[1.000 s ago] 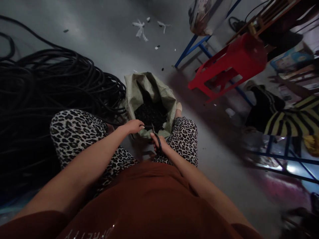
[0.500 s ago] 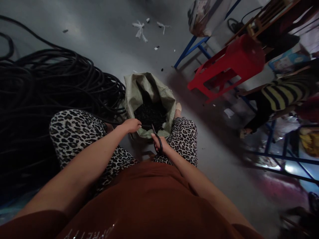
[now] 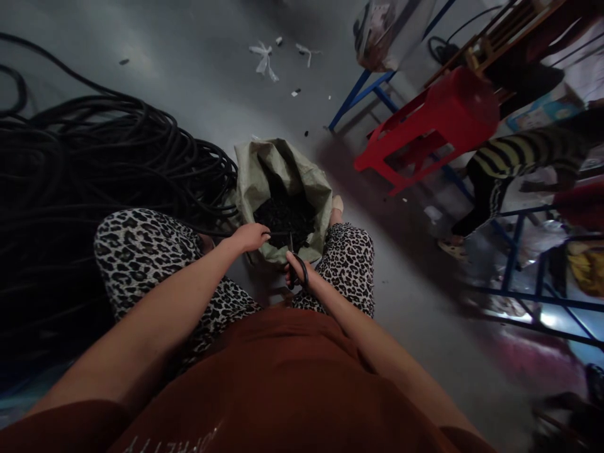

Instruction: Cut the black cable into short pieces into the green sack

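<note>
Between our knees sits a green woven sack (image 3: pixel 264 182) full of short black bits (image 3: pixel 285 217). Our left hand (image 3: pixel 250 237) pinches a thin black cable (image 3: pixel 278 233) over its mouth; our right hand (image 3: pixel 298 272) grips black scissors (image 3: pixel 297 264), fingers through the loops. Left of us lies a huge cable coil (image 3: pixel 94 163) on grey concrete floor (image 3: pixel 189 56) (white scraps scattered about). Red plastic stool (image 3: pixel 434 119) and blue racks to the right; our shirt print is too cropped to read.

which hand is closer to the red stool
Right. The right hand, gripping the scissors, sits lower left of the red stool; the left hand is farther left, at the sack.
</note>
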The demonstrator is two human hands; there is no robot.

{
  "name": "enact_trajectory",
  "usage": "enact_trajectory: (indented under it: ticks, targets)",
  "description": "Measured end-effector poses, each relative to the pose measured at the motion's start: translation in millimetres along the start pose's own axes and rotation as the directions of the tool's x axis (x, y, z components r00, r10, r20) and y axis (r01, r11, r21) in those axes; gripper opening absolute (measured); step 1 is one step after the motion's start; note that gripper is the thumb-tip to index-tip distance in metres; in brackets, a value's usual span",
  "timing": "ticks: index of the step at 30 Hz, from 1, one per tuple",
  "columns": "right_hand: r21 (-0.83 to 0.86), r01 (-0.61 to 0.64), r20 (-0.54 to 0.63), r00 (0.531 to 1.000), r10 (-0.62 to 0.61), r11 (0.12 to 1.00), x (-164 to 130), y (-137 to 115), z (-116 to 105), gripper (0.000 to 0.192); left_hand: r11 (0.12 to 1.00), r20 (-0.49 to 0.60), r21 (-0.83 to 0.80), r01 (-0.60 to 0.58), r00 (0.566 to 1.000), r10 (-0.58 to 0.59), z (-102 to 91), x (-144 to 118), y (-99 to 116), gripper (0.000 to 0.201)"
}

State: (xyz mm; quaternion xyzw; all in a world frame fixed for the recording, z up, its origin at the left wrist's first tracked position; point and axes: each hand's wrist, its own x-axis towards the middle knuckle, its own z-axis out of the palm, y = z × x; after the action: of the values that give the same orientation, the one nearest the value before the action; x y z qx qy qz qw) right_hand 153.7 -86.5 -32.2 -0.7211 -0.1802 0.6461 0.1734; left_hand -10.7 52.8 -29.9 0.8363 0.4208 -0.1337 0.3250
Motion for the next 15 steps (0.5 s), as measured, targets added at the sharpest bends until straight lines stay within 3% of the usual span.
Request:
enact_trajectory:
  ticks: [15]
  targets:
    - [-0.010, 0.011, 0.024, 1.000, -0.011, 1.000, 5.8, -1.3, 4.3, 0.050, 1.000, 0.037, -0.025, -0.006, 0.999, 0.007, 4.1, -0.6, 3.8, 0.035]
